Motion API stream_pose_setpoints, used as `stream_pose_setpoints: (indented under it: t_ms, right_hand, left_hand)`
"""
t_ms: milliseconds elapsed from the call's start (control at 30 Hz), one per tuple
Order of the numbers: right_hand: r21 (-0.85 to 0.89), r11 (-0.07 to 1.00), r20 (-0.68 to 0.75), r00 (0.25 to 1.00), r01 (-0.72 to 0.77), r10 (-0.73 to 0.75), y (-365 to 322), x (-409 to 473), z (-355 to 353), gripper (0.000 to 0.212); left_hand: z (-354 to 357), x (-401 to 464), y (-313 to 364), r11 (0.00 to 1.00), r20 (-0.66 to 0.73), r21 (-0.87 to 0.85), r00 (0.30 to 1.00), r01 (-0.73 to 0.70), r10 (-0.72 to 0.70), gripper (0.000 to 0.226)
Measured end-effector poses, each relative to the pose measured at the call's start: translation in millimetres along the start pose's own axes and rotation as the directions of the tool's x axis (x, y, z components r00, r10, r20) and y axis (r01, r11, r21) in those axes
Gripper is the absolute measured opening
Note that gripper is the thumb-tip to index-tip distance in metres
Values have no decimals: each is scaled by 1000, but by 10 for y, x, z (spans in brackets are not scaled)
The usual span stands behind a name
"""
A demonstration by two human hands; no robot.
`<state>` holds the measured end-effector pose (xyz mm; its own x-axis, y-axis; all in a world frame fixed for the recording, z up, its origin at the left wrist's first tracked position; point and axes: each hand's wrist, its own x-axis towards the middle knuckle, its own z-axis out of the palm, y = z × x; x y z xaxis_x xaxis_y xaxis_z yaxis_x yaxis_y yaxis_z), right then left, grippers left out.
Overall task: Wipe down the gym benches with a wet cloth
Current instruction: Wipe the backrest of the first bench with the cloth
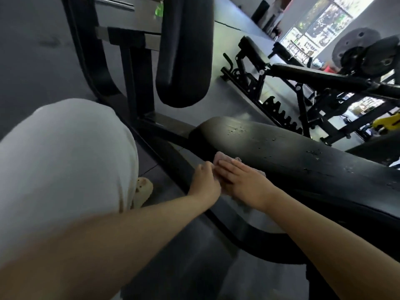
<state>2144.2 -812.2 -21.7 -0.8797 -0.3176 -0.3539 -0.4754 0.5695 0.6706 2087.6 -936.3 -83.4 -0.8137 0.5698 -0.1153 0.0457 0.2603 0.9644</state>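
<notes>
A black padded gym bench runs from the centre to the right edge, with water droplets on its top. A pink cloth lies against the bench's near side. My right hand presses flat on the cloth with straight fingers. My left hand is just beside it with curled fingers that pinch the cloth's left edge.
A black upright pad on a steel frame stands behind the bench. An adjustable bench with a toothed rail sits at the right, with weight plates beyond it. My knee in light trousers fills the left.
</notes>
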Motion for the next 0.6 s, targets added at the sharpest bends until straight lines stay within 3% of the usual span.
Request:
stream_pose_setpoints:
  t_ms: [100,200,267,400,467,600]
  right_hand:
    - [146,989,-32,999,24,-20,99,-56,-91,44]
    - [287,958,-86,996,-13,39,235,-188,-107,42]
    - [382,924,-87,995,-21,58,350,-300,-153,35]
    - [377,917,-101,979,-129,179,602,-444,-222,30]
    - [383,900,-51,968,-209,246,656,-441,-192,34]
    - [477,798,102,925,-369,366,592,-330,-73,41]
  left_hand:
    - [101,-4,141,932,76,-313,983,184,-168,15]
    - [239,-6,211,836,157,-485,966,257,-206,32]
    - [324,-28,240,814,157,-536,974,223,-164,43]
    - [534,-20,278,817,-38,-564,985,120,-171,48]
    - [627,19,312,740,-36,-654,971,157,-238,51]
    - [717,56,408,737,0,-654,974,172,-228,61]
